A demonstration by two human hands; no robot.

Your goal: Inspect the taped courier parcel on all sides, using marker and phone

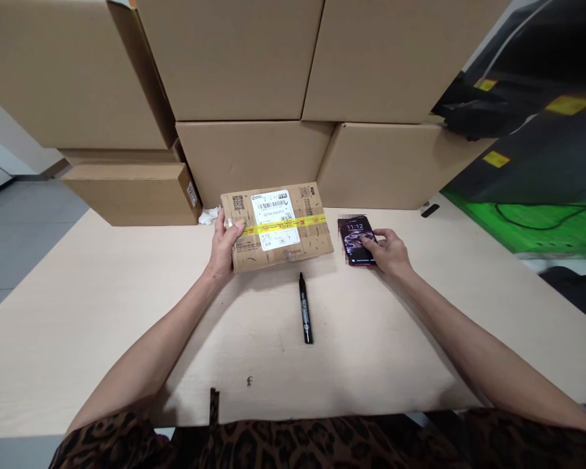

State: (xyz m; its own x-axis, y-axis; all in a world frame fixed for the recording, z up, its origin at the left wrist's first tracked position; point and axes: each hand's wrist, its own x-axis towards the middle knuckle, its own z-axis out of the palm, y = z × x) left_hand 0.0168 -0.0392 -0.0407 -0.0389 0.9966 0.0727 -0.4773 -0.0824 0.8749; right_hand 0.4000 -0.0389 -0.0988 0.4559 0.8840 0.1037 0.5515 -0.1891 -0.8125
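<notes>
My left hand [223, 246] grips the left end of a small cardboard parcel [317, 238], thumb on top and fingers behind. The parcel tilts toward me and bears a white shipping label [279, 240] and a strip of yellow tape. To its right, my right hand [391, 253] holds a smartphone [354, 241] by its right edge, the thumb over the lit screen, which reads 11:12. Between my forearms a black marker pen [305, 312] lies on the table, its narrow end pointing away from me.
Large cardboard boxes [244, 58] are stacked along the back of the table [371, 352]. A flatter carton [131, 195] stands at the left, with crumpled white paper [209, 216] beside it. A small black object [430, 210] lies at the back right. Beyond the right edge are a green surface [532, 228] and dark wrapped items.
</notes>
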